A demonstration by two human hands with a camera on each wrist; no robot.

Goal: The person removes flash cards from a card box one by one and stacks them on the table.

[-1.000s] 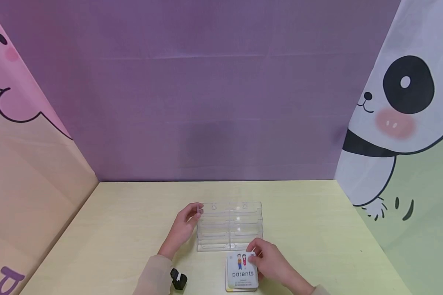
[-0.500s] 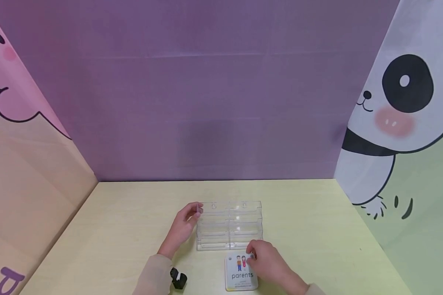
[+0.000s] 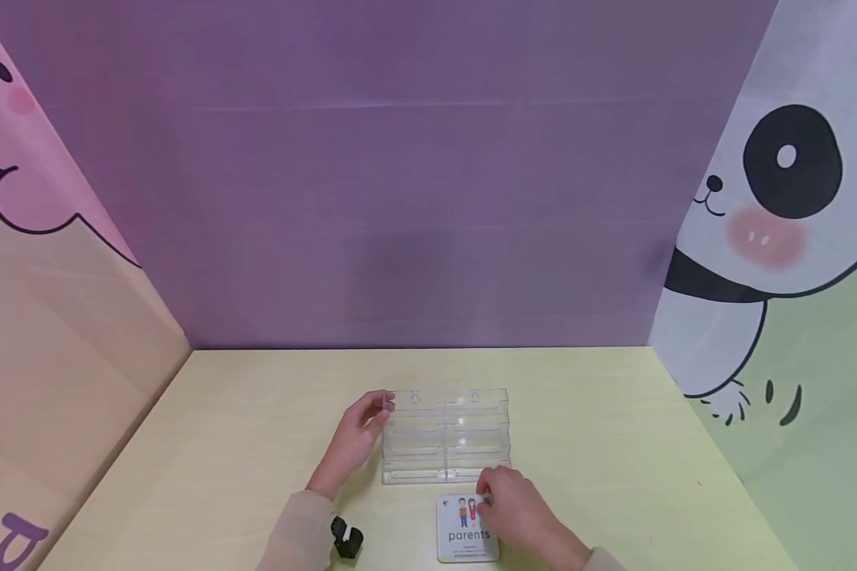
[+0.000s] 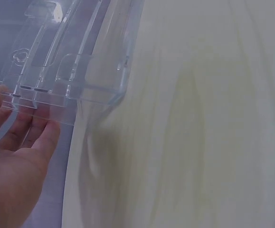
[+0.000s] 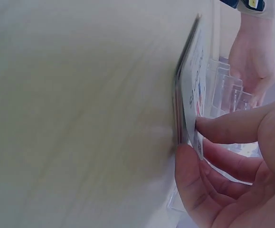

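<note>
A clear plastic rack (image 3: 446, 436) with stepped tiers and two columns lies mid-table. My left hand (image 3: 357, 432) grips its far left corner, thumb above and fingers below in the left wrist view [no other thing is in that hand]. In front of the rack is a small stack of cards; the top card (image 3: 464, 527) reads "parents" and shows two cartoon figures. My right hand (image 3: 520, 507) pinches this card by its far right corner. In the right wrist view, that corner of the card (image 5: 192, 90) stands slightly apart from the cards beneath it.
A small black object (image 3: 347, 539) sits by the left sleeve near the front of the table (image 3: 257, 444). A purple wall (image 3: 414, 198) closes off the back, with cartoon-printed panels at both sides.
The "parents" card sat skewed over the stack with a yellow edge showing; now it lies nearly in line with the cards below. My right hand shifted slightly nearer; my left stayed on the rack.
</note>
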